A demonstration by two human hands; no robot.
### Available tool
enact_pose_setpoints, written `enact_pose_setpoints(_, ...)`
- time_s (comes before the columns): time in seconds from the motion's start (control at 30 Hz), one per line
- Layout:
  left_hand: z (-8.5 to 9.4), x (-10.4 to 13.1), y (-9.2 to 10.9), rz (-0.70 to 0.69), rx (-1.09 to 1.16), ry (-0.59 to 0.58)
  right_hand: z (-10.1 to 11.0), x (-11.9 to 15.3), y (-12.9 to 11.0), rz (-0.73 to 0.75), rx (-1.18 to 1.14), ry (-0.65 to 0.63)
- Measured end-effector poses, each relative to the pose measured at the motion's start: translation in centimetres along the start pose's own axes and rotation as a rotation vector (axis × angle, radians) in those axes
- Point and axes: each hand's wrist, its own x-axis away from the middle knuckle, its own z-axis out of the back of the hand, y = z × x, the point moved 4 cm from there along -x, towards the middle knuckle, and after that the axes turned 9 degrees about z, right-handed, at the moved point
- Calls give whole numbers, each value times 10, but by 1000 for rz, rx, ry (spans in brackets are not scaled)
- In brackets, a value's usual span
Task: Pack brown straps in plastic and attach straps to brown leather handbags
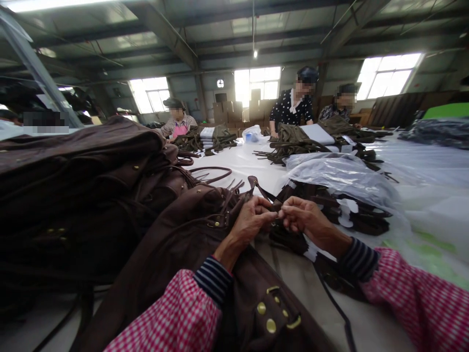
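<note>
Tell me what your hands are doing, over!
Left hand and right hand both pinching a brown strap. Brown bag underneath. Stack of bags at left, plastic-wrapped pile at right.

A tall stack of brown bags [73,195] fills the white tabletop's [242,164] left side. Clear plastic bags [340,176] lie toward the right side over dark straps. At the far edge, three people [293,107] stand by olive-green bags [293,139] and folded white sheets [318,133]. Cardboard boxes [227,110] are stacked under the far windows [256,83].
</note>
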Motion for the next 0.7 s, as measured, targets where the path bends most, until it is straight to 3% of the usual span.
enact_pose_setpoints(0.37, 1, 0, -1, 15, 119, 99, 3, 5, -2, -35, 8, -17)
enact_pose_setpoints(0.53, 1, -1, -2, -12, 95, 162, 0, 9, -6, 27, 66, -74)
enact_pose_setpoints(0.7, -1, 1, 0, -35, 11, 120, -6, 9, -8, 92, 143, -38)
